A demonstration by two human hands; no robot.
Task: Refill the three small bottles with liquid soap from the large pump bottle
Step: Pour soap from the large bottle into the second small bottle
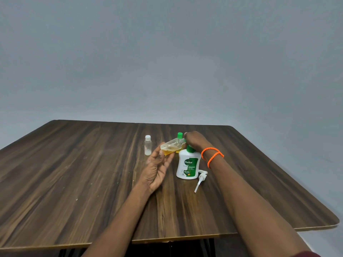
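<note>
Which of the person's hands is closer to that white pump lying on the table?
The right. The right hand is behind the pump, at the tilted small bottle's neck, its forearm passing close beside the pump. The left hand holds that bottle's base, beyond the Dettol bottle.

Plain room, prob home: wood-look table, bare grey wall.
</note>
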